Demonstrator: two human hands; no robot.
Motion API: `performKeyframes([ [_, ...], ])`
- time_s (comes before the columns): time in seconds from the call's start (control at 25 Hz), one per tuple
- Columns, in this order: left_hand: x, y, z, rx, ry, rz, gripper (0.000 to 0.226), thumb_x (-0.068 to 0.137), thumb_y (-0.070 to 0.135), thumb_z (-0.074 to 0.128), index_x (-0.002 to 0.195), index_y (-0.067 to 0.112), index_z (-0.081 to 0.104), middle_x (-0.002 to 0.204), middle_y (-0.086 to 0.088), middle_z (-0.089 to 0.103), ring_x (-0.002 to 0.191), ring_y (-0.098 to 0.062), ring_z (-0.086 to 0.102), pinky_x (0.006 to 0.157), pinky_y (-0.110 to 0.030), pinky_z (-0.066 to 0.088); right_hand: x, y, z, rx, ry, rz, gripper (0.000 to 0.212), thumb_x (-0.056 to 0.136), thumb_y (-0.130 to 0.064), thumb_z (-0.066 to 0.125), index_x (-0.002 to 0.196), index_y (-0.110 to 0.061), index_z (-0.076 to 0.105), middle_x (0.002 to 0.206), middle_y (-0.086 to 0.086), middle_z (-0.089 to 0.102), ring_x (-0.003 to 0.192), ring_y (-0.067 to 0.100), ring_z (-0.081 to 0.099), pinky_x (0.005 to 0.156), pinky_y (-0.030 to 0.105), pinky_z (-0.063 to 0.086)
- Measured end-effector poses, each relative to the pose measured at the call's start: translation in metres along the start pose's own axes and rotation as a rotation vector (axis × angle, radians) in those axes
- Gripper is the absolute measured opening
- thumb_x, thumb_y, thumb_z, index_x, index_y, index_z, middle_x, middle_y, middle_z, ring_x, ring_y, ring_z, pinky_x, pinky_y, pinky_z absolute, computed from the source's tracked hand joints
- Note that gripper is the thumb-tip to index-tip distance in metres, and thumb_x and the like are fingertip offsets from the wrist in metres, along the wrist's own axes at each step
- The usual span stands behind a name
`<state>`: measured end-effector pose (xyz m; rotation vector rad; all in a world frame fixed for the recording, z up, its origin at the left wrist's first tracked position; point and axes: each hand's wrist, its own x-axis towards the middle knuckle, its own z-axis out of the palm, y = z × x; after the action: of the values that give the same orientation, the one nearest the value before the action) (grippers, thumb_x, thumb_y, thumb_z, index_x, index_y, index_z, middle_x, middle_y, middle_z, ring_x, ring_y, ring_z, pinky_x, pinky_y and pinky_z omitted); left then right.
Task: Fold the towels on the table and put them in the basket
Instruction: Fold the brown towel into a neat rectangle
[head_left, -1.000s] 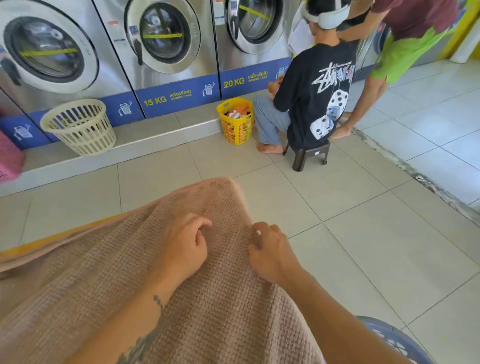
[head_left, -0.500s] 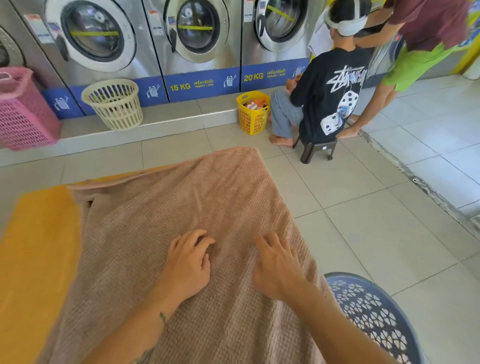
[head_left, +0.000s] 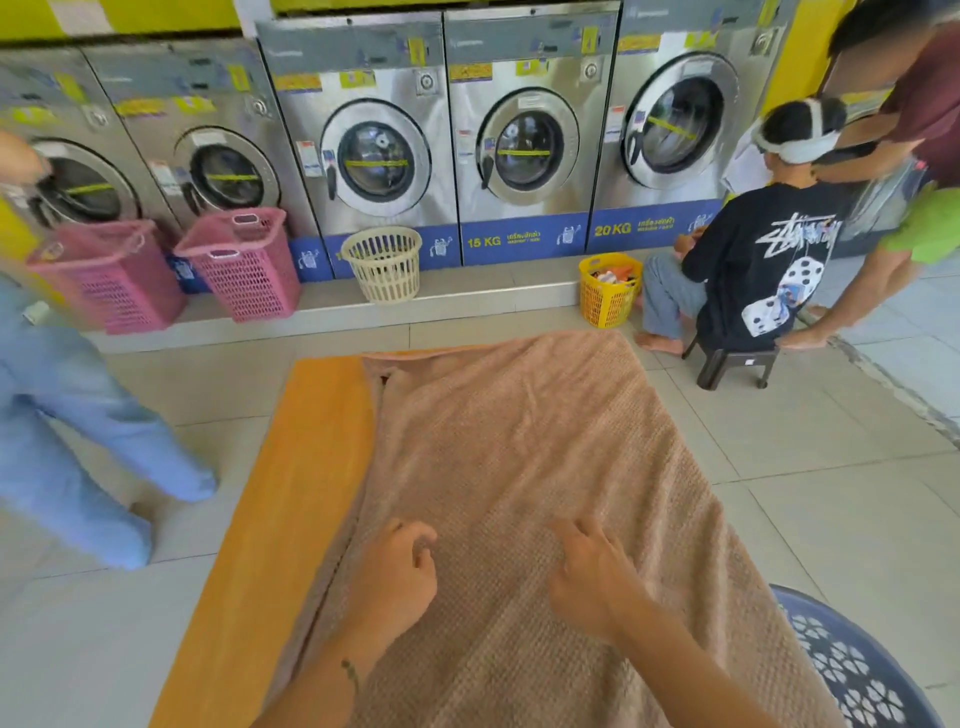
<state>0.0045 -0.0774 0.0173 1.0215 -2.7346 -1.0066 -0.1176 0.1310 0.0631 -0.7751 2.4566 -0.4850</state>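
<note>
A large pinkish-brown waffle towel (head_left: 524, 452) lies spread flat over the orange table (head_left: 296, 488) and hangs off the right side. My left hand (head_left: 397, 574) is over the near part of the towel, its fingers loosely curled and holding nothing. A little to the right, my right hand (head_left: 592, 577) rests on the towel with the index finger stretched forward and the other fingers bent. No fabric is lifted by either hand. The dark blue patterned basket (head_left: 857, 670) stands on the floor at the lower right, partly cut off by the frame.
Washing machines (head_left: 519, 140) line the back wall. On the ledge stand two pink baskets (head_left: 244, 265), a cream basket (head_left: 384, 265) and a yellow basket (head_left: 608, 291). A person sits on a stool (head_left: 727, 364) at the right, another bends over them. A person's blue-trousered leg (head_left: 78, 441) is on the left.
My fingers went from pinching at the towel to lying flat, and are now loosely curled again. The view has lifted and shifted left, showing more machines and a person at the left.
</note>
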Motion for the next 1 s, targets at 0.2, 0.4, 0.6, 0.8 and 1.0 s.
performKeyframes([
  [0.2,-0.009,-0.034,-0.047,0.0,0.057,-0.069,0.024,0.098,0.02,0.045,0.109,0.033,0.062,0.119,0.008,0.053,0.084,0.001,0.054,0.067,-0.018,0.045,-0.014,-0.041,0.016,0.029,-0.03,-0.008,0.067,0.088,-0.012,0.044,0.152,-0.02,0.027,0.149,0.007,0.032,0.138,0.034,0.029,0.111,0.045,0.036],
  [0.4,0.021,-0.043,-0.088,-0.123,0.082,-0.05,0.022,0.099,0.022,0.045,0.106,0.03,0.064,0.115,0.009,0.056,0.097,-0.007,0.055,0.079,-0.026,0.048,0.002,-0.094,0.033,0.049,0.002,-0.015,0.06,0.09,-0.015,0.046,0.149,-0.019,0.034,0.144,0.01,0.04,0.134,0.031,0.037,0.108,0.042,0.041],
  [0.6,0.076,-0.083,-0.11,-0.194,-0.055,-0.061,0.02,0.101,0.024,0.045,0.11,0.028,0.062,0.108,0.01,0.06,0.082,0.003,0.052,0.062,-0.018,0.041,0.056,-0.174,0.08,0.247,0.013,0.041,0.051,0.094,-0.012,0.043,0.145,-0.02,0.044,0.131,0.007,0.06,0.094,0.015,0.06,0.073,0.014,0.05],
  [0.8,0.125,-0.113,-0.097,-0.185,-0.401,0.003,0.031,0.094,0.037,0.062,0.122,0.025,0.054,0.108,0.009,0.057,0.094,-0.013,0.055,0.079,-0.026,0.042,0.074,-0.231,0.151,0.314,0.167,0.303,0.06,0.086,-0.043,0.053,0.141,-0.03,0.031,0.122,-0.003,0.055,0.109,0.023,0.056,0.086,0.036,0.049],
  [1.0,0.135,-0.113,-0.095,-0.066,-0.37,0.187,0.026,0.091,0.021,0.058,0.111,0.027,0.043,0.095,0.003,0.063,0.078,-0.018,0.061,0.063,-0.035,0.049,0.075,-0.248,0.16,0.245,0.397,0.554,0.019,0.089,-0.039,0.05,0.1,-0.027,0.041,0.096,-0.001,0.058,0.077,0.021,0.055,0.06,0.037,0.047],
])
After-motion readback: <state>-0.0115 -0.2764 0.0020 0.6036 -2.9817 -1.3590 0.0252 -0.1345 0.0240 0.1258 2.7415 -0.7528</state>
